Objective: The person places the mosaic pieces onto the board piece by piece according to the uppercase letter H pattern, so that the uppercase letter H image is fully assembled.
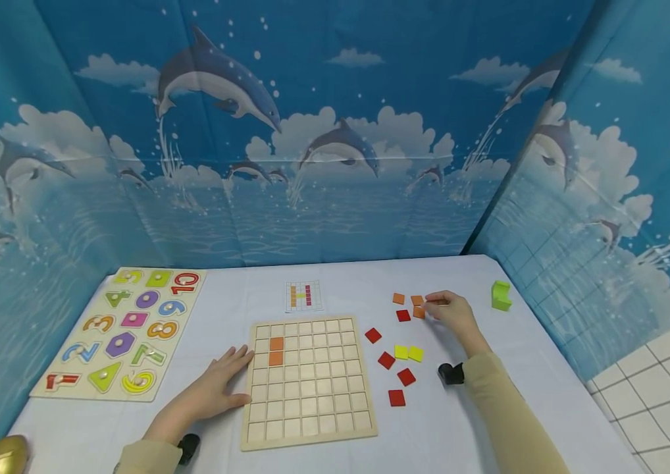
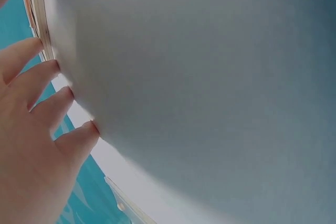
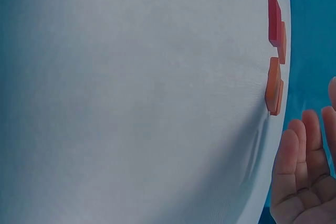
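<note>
A wooden grid board (image 1: 308,442) lies on the table, with two orange square tiles (image 1: 276,351) in neighbouring cells of one column near its upper left. My left hand (image 1: 216,388) rests at the board's left edge, fingers and thumb spread; in the left wrist view its fingertips (image 2: 65,94) point towards the board's side. My right hand (image 1: 452,315) hovers beside loose orange tiles (image 1: 417,300) at the right. In the right wrist view the right hand (image 3: 307,171) has extended fingers, apart from the orange tiles (image 3: 273,85); its thumb is mostly cut off.
Several red tiles (image 1: 407,376) and two yellow tiles (image 1: 401,352) lie right of the board. A pattern card (image 1: 304,296) sits behind it. At the left is a number-and-shape puzzle board (image 1: 148,309); a green block (image 1: 501,295) stands far right, a gold object (image 1: 4,455) front left.
</note>
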A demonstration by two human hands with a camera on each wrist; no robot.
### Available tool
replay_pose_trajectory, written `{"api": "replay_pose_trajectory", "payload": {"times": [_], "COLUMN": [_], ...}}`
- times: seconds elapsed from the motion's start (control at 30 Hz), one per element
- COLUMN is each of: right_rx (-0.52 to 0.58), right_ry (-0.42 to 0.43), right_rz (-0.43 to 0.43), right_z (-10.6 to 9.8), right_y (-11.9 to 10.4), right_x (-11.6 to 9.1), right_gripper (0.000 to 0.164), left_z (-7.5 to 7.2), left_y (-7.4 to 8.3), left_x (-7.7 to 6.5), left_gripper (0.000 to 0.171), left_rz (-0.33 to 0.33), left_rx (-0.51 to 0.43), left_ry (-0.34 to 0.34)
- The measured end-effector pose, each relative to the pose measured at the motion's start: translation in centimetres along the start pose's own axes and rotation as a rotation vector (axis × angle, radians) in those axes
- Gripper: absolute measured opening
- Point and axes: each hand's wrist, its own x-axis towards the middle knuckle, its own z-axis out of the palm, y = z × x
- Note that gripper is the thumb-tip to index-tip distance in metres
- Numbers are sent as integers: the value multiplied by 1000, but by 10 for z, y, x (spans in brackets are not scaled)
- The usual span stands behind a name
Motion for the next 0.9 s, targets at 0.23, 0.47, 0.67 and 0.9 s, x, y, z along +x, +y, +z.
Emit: {"api": "replay_pose_trajectory", "payload": {"times": [0.23, 0.47, 0.67, 0.9], "right_rx": [-21, -67, -97, -132], "right_ry": [-9, -38, -39, -18], "right_rz": [11, 36, 33, 7], "right_z": [0, 3, 6, 9], "right_y": [4, 9, 8, 7], "right_x": [5, 9, 10, 12], "right_gripper": [39, 37, 35, 30], "left_z": [0, 0, 0, 0], "left_y": [0, 1, 1, 0], "left_x": [1, 0, -1, 0], "left_gripper": [88, 89, 88, 88], "left_rz": [1, 4, 7, -6], "left_rx": [1, -9, -8, -2], "left_ry": [-5, -8, -5, -3]}}
